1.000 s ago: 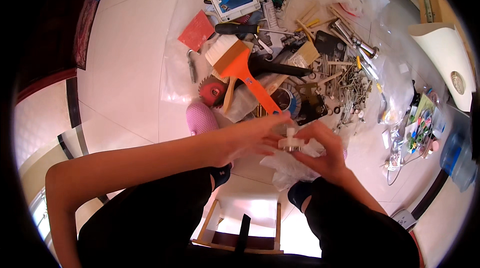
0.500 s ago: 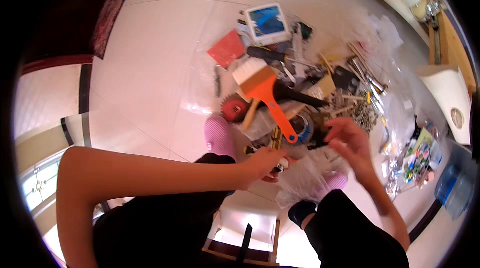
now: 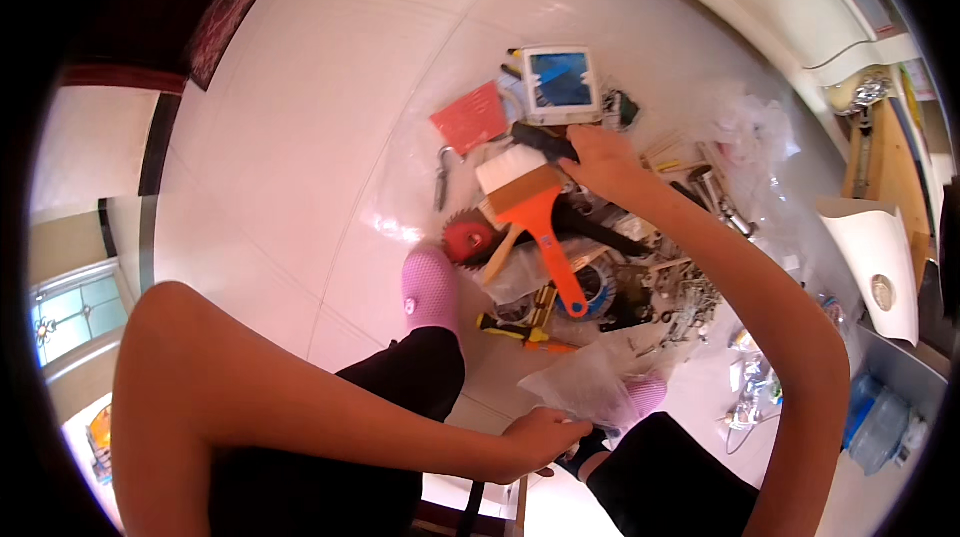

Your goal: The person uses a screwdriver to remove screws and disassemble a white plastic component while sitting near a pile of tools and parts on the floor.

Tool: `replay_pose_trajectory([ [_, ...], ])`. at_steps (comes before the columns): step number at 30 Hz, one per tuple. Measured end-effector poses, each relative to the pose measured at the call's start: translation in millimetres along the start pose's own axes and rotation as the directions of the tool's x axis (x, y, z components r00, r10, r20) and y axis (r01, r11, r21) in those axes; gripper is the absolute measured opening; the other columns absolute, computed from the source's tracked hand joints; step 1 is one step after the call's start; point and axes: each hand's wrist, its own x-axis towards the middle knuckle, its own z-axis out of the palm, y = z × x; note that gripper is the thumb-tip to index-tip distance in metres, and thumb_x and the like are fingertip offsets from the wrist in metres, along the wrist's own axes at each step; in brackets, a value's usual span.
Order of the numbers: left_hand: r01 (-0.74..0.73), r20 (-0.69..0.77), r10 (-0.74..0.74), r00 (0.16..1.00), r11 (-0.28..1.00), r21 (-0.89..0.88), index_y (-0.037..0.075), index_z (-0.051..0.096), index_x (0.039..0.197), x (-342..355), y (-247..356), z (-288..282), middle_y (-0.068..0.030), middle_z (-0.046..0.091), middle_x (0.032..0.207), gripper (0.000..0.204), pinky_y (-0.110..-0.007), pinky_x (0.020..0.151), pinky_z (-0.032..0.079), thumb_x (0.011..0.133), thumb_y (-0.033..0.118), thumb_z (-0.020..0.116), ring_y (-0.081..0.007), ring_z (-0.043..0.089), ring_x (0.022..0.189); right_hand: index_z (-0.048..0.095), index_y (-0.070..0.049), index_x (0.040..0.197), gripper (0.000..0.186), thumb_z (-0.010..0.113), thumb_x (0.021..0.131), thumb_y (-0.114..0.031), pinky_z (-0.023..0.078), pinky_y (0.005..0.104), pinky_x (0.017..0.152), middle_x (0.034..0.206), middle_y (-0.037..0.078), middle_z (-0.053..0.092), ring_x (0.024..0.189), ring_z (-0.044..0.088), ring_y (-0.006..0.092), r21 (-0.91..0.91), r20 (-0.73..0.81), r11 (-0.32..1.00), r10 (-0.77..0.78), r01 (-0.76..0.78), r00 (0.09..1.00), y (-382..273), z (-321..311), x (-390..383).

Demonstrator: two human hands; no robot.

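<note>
My left hand (image 3: 540,444) is closed low in front of me, gripping the gathered end of a transparent plastic bag (image 3: 583,383). The bag hangs beside my right shoe. Stretched across the pile, my right hand (image 3: 600,159) has its fingers closed at the lower end of a screwdriver's black handle (image 3: 541,140); the hand hides its shaft. Just below lies a wide paintbrush (image 3: 540,222) with an orange handle and pale bristles. Around it are a red circular saw blade (image 3: 470,237), a red square sheet (image 3: 470,118) and a white-framed blue panel (image 3: 561,84).
Transparent plastic sheeting (image 3: 765,137) spreads under the tools. Several screws and small metal parts (image 3: 690,307) lie at the right. A yellow-and-black tool (image 3: 512,328) lies near my pink shoe (image 3: 431,287). A large blue water bottle (image 3: 880,422) stands at far right.
My right hand has moved forward and left from above the small parts to the screwdriver. My left hand has drawn back toward me with the plastic bag. The view has shifted.
</note>
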Motion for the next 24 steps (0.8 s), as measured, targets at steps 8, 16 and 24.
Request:
replay_pose_trajectory([
  [8, 0.021, -0.078, -0.006, 0.997, 0.981, 0.191, 0.003, 0.059, 0.086, -8.8, -21.5, -28.0, -0.0083, 0.062, 0.074, 0.043, -0.029, 0.063, 0.049, 0.079, 0.045, 0.058, -0.0195, 0.062, 0.062, 0.047, -0.005, 0.095, 0.033, 0.066, 0.076, -0.024, 0.044, 0.0478, 0.065, 0.078, 0.017, 0.059, 0.078, 0.058, 0.0362, -0.067, -0.161, 0.978, -0.206, 0.197, 0.965, 0.9, 9.6, -15.0],
  [16, -0.288, 0.251, 0.176, 0.952, 0.794, 0.535, 0.003, 0.062, 0.086, 11.5, 2.3, -40.2, -0.0085, 0.064, 0.082, 0.041, -0.029, 0.054, 0.055, 0.078, 0.043, 0.060, -0.0199, 0.065, 0.066, 0.046, -0.003, 0.102, 0.039, 0.063, 0.078, -0.028, 0.046, 0.0447, 0.061, 0.069, 0.015, 0.060, 0.068, 0.060, 0.0357, -0.213, -0.011, 0.965, -0.161, 0.155, 0.987, -41.3, -113.1, -75.0],
  [24, -0.955, 0.582, 0.780, 0.231, 0.069, 0.288, 0.006, 0.055, 0.101, 5.4, 69.5, -125.7, -0.0013, 0.054, 0.083, 0.021, -0.026, 0.068, 0.054, 0.088, 0.022, 0.059, -0.0096, 0.058, 0.075, 0.058, -0.001, 0.081, 0.021, 0.076, 0.070, -0.002, 0.037, 0.0155, 0.046, 0.063, -0.001, 0.059, 0.050, 0.046, 0.0020, 0.379, -0.670, 0.898, 0.099, 0.224, 0.736, -183.4, -237.7, -209.4],
])
